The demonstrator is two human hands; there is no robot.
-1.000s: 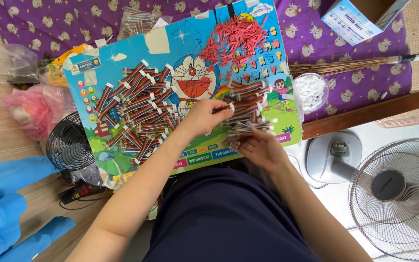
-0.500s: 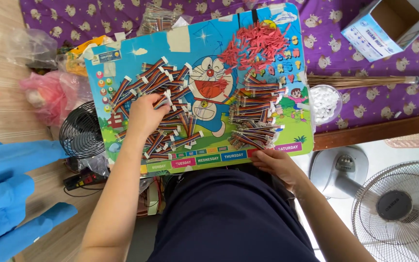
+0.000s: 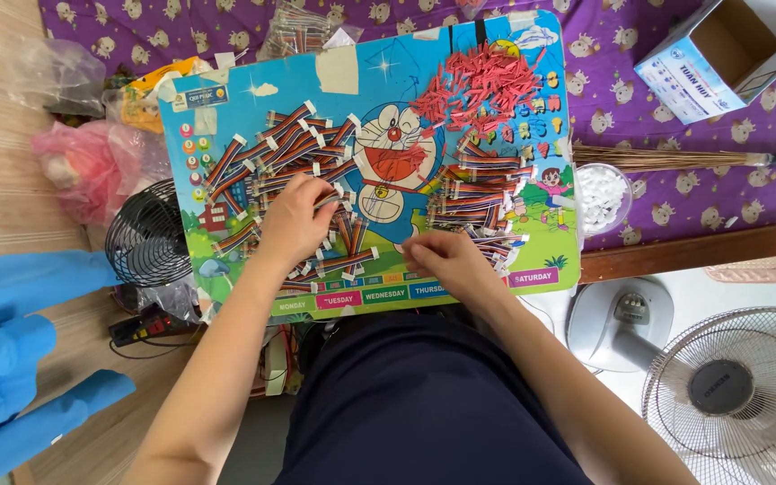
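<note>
Head view here — we're sitting over a colourful cartoon lap board [image 3: 352, 81] and sorting short multicoloured ribbon cables with white end connectors. Our left hand [image 3: 296, 218] is curling down onto the loose pile of ribbon cables [image 3: 294, 171] on the board's left half, fingers bent and pinching at one, though we can't tell if it's actually got a grip. Our right hand [image 3: 446, 260] is pressing near the board's lower edge, fingers mostly closed over the end of a cable beside the stacked cables [image 3: 478, 202] on the right. A heap of small red pieces [image 3: 478, 81] is sitting at the top, and a clear cup of white bits [image 3: 602, 193] is just off the right edge. Looks like we're mid-pick — next we'd need to free a single cable from the tangle without dragging its neighbours.
</note>
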